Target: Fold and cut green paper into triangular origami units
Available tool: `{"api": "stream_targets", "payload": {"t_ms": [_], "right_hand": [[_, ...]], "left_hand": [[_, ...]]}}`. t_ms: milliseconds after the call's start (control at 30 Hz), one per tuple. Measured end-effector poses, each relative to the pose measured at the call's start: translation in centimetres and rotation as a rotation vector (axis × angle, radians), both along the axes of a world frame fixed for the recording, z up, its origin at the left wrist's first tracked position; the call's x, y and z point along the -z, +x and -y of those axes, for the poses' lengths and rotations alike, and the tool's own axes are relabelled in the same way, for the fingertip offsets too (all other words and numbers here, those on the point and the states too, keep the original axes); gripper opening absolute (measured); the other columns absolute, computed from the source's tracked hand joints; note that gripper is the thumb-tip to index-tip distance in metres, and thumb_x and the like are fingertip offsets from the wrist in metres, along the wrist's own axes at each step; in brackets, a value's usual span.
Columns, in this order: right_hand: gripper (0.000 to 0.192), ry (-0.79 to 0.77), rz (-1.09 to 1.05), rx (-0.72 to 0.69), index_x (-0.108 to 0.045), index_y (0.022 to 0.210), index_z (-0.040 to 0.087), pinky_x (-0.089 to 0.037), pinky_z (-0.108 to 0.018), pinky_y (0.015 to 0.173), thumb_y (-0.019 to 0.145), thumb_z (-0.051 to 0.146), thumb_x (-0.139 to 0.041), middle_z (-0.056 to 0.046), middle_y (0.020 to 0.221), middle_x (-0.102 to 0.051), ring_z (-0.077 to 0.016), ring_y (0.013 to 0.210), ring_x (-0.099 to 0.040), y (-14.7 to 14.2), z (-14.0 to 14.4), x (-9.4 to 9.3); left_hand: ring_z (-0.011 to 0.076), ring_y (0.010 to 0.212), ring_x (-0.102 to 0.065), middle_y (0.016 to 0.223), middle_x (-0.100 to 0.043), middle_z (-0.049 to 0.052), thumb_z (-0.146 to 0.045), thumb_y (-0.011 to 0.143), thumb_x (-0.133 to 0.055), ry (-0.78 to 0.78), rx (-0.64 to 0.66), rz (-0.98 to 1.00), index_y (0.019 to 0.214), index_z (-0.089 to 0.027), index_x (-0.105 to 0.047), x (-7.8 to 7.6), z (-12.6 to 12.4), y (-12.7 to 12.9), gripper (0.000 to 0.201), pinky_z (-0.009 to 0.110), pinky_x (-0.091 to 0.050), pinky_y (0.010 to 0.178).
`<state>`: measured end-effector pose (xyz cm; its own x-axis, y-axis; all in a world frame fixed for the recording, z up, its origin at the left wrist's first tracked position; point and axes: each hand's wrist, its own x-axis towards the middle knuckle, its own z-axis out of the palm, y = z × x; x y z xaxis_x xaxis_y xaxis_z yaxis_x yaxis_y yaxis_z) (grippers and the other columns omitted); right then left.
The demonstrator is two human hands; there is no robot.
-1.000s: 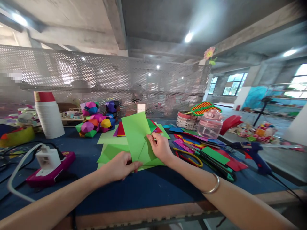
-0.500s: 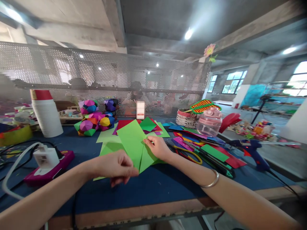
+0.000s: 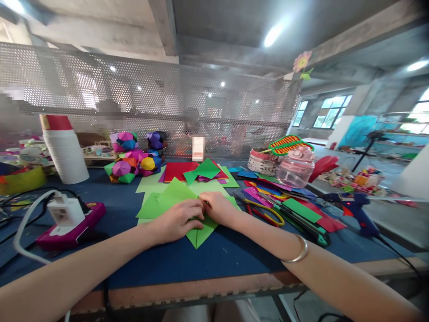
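A light green sheet of folding paper (image 3: 176, 193) lies at the middle of the table, one creased corner pointing toward me. My left hand (image 3: 182, 219) rests on its left half, fingers curled together onto the paper near the centre crease. Against it, my right hand (image 3: 216, 206) is closed on the paper's right side, thumb and fingers pressed at the crease; the fingertips are partly hidden. More light green paper (image 3: 147, 208) spreads beneath. Just beyond lie a darker green folded piece (image 3: 207, 168) and red paper (image 3: 179, 171).
Several folded paper balls (image 3: 124, 170) and stacked paper cups (image 3: 65, 152) stand at left, near a purple power strip (image 3: 72, 226). To the right are yellow-handled scissors (image 3: 268, 214), coloured paper (image 3: 303, 210), a pink bottle (image 3: 295, 167), a basket (image 3: 263, 161) and a glue gun (image 3: 357, 210).
My left hand has moved up and right from the near corner to meet my right hand. The raised green sheet now lies lower and flatter, its near corner toward me.
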<state>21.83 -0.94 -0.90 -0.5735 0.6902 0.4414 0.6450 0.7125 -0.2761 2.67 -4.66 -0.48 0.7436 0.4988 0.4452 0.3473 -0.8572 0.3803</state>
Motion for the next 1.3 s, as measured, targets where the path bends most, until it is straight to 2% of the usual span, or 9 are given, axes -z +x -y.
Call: {"api": "stream_targets", "payload": {"t_ms": [133,267,400,567,767,900,1033,1167,1300], "right_hand": [[0.018,0.034,0.042,0.073,-0.055,0.072,0.02,-0.025,-0.028,0.06,0.089,0.015,-0.054,-0.001,0.077,-0.058,-0.0159,0.072,-0.048,0.2,0.6,-0.3],[0.006,0.013,0.051,0.158,-0.06,0.082,0.021,-0.025,-0.027,0.059,0.088,0.02,-0.06,-0.001,0.085,-0.063,-0.0162,0.077,-0.053,0.4,0.6,-0.6],[0.008,-0.037,0.044,0.229,-0.062,0.082,0.021,-0.027,-0.026,0.058,0.088,0.026,-0.064,0.0,0.084,-0.066,-0.0156,0.075,-0.056,0.4,0.0,-0.4],[0.005,-0.04,0.036,0.279,-0.062,0.093,0.02,-0.033,-0.025,0.062,0.09,0.024,-0.064,-0.002,0.092,-0.069,-0.0162,0.08,-0.061,0.8,-0.2,-1.3],[0.015,0.031,0.12,0.334,-0.06,0.086,0.02,-0.038,-0.027,0.071,0.095,0.013,-0.05,-0.004,0.091,-0.066,-0.0172,0.083,-0.06,4.9,2.9,-4.2],[0.017,-0.004,0.261,0.439,-0.058,0.079,0.019,-0.036,-0.031,0.068,0.091,0.01,-0.051,-0.007,0.08,-0.065,-0.0219,0.077,-0.059,8.7,5.6,-4.0],[0.012,-0.064,0.371,0.476,-0.059,0.093,0.017,-0.038,-0.032,0.07,0.088,0.009,-0.053,-0.009,0.084,-0.066,-0.0248,0.082,-0.062,10.5,7.3,-3.3],[0.024,-0.084,0.445,0.505,-0.057,0.114,0.015,-0.042,-0.034,0.078,0.09,0.019,-0.059,-0.013,0.102,-0.066,-0.0277,0.096,-0.063,11.0,7.7,-3.5],[0.03,-0.082,0.46,0.532,-0.058,0.116,0.012,-0.041,-0.038,0.089,0.093,0.031,-0.057,-0.019,0.115,-0.062,-0.0325,0.111,-0.059,11.8,7.5,-3.7]], "left_hand": [[0.0209,0.097,-0.06,0.098,-0.061,0.006,-0.023,0.095,-0.058,-0.024,-0.006,-0.007,0.088,-0.019,-0.064,0.1,-0.1,0.0,0.011,0.031,-0.048,0.087],[0.0208,0.105,-0.062,0.112,-0.062,0.008,-0.024,0.095,-0.059,-0.051,-0.001,-0.009,0.092,-0.019,-0.066,0.3,-0.2,-0.2,0.009,0.03,-0.047,0.091],[0.0231,0.117,-0.06,0.125,-0.062,0.008,-0.026,0.095,-0.061,-0.084,-0.016,-0.02,0.095,-0.02,-0.068,0.5,-0.4,-0.5,0.009,0.031,-0.045,0.097],[0.0231,0.106,-0.066,0.113,-0.068,0.007,-0.029,0.093,-0.063,-0.079,-0.057,-0.064,0.097,-0.02,-0.07,0.3,-0.4,-0.5,0.011,0.03,-0.048,0.09],[0.025,0.104,-0.067,0.11,-0.07,0.007,-0.036,0.093,-0.063,-0.038,-0.079,-0.101,0.099,-0.021,-0.071,-0.1,-0.5,-0.5,0.017,0.03,-0.048,0.087],[0.0247,0.103,-0.067,0.114,-0.071,0.006,-0.039,0.093,-0.063,-0.029,-0.112,-0.155,0.103,-0.022,-0.071,-0.4,-0.5,-0.5,0.021,0.028,-0.047,0.084],[0.0247,0.104,-0.067,0.117,-0.07,0.005,-0.04,0.093,-0.062,-0.055,-0.106,-0.157,0.103,-0.023,-0.072,-0.6,-0.4,-0.6,0.022,0.027,-0.046,0.083],[0.0255,0.105,-0.067,0.118,-0.07,0.006,-0.041,0.093,-0.061,-0.07,-0.101,-0.158,0.105,-0.022,-0.072,-0.4,-0.5,-0.8,0.024,0.028,-0.046,0.083],[0.0252,0.105,-0.066,0.116,-0.07,0.006,-0.042,0.093,-0.061,-0.072,-0.083,-0.125,0.104,-0.023,-0.072,-0.1,-0.6,-0.9,0.024,0.028,-0.046,0.085]]}}
